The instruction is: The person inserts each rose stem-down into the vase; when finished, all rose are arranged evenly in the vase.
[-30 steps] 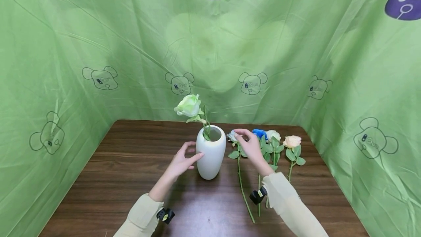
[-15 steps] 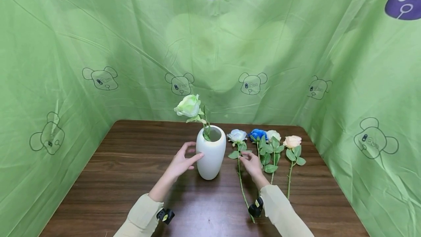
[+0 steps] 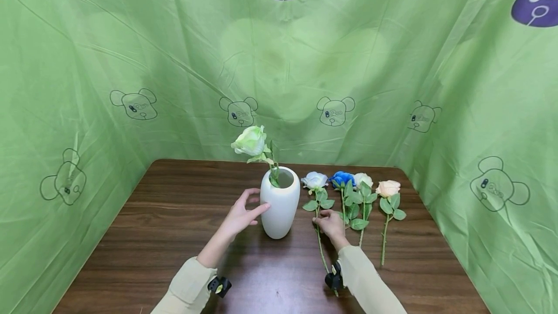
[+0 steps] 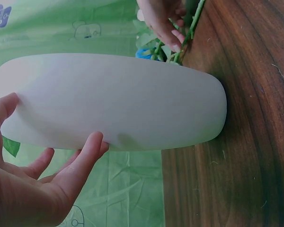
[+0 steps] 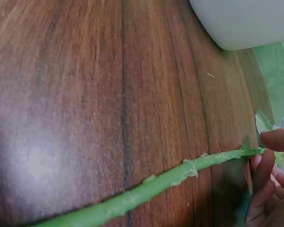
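Observation:
A white vase stands upright on the table, with a pale green rose leaning left out of its mouth. My left hand holds the vase's left side, thumb in front; fingertips touch its wall in the left wrist view. To the right of the vase lies a pale blue-white rose. My right hand pinches its green stem below the leaves, between thumb and fingers. The stem still lies along the tabletop.
Right of my right hand lie a blue rose, a cream-white rose and a peach rose, stems toward me. Green printed cloth walls the brown wooden table at the back and sides.
My right hand has moved from the pale blue-white rose's bloom down toward me along its stem and now pinches it. My left hand has stayed at the vase.

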A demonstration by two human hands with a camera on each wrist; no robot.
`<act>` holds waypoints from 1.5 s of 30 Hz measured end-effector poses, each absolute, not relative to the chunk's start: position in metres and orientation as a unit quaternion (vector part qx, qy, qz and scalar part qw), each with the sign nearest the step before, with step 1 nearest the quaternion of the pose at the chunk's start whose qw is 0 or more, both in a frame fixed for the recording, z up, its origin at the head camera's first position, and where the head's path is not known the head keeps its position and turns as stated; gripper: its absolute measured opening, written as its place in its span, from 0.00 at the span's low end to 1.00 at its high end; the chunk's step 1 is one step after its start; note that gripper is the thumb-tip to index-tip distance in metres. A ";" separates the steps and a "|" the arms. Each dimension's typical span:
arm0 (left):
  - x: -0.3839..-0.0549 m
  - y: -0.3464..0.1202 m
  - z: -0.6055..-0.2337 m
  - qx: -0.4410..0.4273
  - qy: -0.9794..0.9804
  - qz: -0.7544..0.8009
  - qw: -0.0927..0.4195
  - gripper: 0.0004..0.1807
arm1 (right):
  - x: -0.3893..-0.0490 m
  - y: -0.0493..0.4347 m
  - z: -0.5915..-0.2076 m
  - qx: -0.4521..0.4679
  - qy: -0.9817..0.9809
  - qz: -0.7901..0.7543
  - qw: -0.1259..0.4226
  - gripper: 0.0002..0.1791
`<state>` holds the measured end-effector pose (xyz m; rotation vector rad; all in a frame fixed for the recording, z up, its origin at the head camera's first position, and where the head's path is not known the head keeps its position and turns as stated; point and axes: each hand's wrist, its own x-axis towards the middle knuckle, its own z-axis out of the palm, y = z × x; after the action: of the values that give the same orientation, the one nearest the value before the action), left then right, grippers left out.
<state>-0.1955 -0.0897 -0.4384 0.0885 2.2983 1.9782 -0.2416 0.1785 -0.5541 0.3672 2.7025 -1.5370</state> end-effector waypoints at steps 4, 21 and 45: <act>-0.195 -0.090 -0.439 0.029 0.757 0.651 0.055 0.30 | -0.242 0.175 -0.554 0.119 0.886 -0.449 0.007 0.20; -0.195 -0.090 -0.439 0.029 0.755 0.652 0.061 0.31 | -0.242 0.185 -0.539 0.064 0.806 -0.589 -0.003 0.22; -0.196 -0.091 -0.438 0.028 0.761 0.645 0.062 0.31 | -0.237 0.189 -0.460 -0.077 0.729 -0.675 -0.082 0.28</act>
<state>-0.1960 -0.0906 -0.4376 0.0851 2.3015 1.9504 -0.2366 0.1893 -0.4604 -0.2549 2.4184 -2.2385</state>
